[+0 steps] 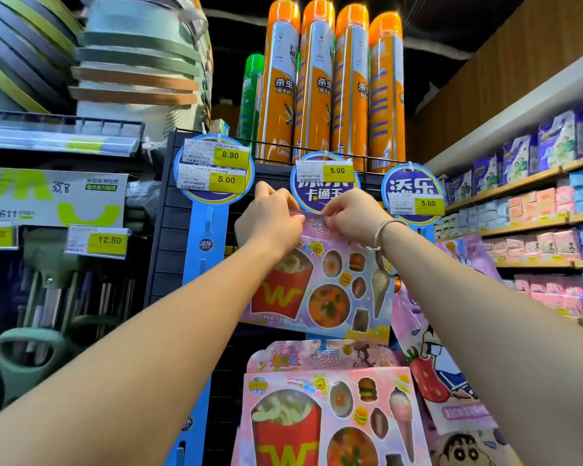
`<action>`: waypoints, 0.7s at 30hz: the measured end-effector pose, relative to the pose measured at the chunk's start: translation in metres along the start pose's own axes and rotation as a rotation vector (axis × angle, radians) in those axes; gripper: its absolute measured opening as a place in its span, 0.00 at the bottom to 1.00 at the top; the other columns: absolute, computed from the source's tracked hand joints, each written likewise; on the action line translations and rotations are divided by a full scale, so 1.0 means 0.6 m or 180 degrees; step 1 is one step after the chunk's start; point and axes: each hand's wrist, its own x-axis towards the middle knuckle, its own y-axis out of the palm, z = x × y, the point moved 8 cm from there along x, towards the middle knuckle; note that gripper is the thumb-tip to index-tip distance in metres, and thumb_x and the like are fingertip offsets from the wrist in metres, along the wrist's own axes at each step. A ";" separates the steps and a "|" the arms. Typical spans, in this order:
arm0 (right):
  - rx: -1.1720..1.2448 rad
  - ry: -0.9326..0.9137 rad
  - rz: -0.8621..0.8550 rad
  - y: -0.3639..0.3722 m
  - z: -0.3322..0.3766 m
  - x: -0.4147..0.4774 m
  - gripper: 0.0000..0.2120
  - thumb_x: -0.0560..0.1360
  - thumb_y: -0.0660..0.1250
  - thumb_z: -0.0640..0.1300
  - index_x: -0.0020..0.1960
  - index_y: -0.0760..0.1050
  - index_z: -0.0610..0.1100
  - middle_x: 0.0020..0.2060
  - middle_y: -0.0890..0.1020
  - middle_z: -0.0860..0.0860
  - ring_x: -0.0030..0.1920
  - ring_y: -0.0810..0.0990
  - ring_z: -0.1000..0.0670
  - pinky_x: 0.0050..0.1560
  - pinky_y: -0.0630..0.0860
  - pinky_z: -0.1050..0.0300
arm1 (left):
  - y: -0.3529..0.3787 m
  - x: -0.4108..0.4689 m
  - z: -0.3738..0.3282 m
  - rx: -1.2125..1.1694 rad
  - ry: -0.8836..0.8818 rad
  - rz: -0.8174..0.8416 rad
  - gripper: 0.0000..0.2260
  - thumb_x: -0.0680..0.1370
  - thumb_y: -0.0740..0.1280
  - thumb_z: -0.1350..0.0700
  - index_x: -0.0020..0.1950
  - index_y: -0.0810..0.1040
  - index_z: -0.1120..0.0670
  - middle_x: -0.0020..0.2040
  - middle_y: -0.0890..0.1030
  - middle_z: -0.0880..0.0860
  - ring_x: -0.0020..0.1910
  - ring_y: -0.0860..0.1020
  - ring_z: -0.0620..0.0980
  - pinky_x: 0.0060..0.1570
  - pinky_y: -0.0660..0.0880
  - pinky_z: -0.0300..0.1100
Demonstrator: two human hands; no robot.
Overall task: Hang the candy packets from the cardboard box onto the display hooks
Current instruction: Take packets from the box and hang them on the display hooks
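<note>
A pink candy packet (320, 290) with a red fries box and small food shapes is held up against the middle blue hanging strip, just under its round header (323, 188). My left hand (270, 220) pinches the packet's top left edge. My right hand (354, 216), a bracelet on its wrist, pinches the top right edge. The hook behind the packet's top is hidden by my fingers. Below it hangs another pink candy packet (327, 418) of the same kind. The cardboard box is out of view.
An empty blue hanging strip (206, 257) stands to the left, with price tags on its header. A third strip on the right carries cartoon packets (441, 358). Tall orange spray cans (330, 89) stand on the shelf above. Shelves of pink and blue packs run along the right.
</note>
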 end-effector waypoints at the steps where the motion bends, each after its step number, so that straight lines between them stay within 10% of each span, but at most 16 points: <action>1: 0.0065 0.0018 0.0015 -0.002 -0.002 0.002 0.10 0.75 0.64 0.37 0.55 0.81 0.41 0.50 0.82 0.44 0.43 0.74 0.50 0.42 0.71 0.63 | -0.002 0.001 -0.002 -0.0005 0.0016 -0.0013 0.10 0.77 0.65 0.47 0.55 0.76 0.50 0.56 0.69 0.51 0.50 0.76 0.51 0.40 0.68 0.43; 10: 0.0998 0.0427 0.0210 0.001 -0.031 0.001 0.08 0.76 0.63 0.35 0.51 0.80 0.41 0.35 0.76 0.50 0.34 0.73 0.54 0.33 0.72 0.63 | 0.007 0.000 -0.009 -0.0074 0.0035 0.0033 0.09 0.77 0.65 0.47 0.54 0.75 0.49 0.56 0.69 0.50 0.52 0.75 0.51 0.40 0.67 0.42; 21: 0.0690 0.0377 0.0234 0.008 -0.030 0.017 0.13 0.76 0.60 0.31 0.56 0.79 0.38 0.46 0.76 0.46 0.48 0.73 0.49 0.41 0.73 0.62 | 0.017 0.002 0.000 -0.0043 0.0000 0.0002 0.11 0.76 0.65 0.46 0.54 0.75 0.50 0.55 0.69 0.51 0.54 0.74 0.50 0.42 0.69 0.43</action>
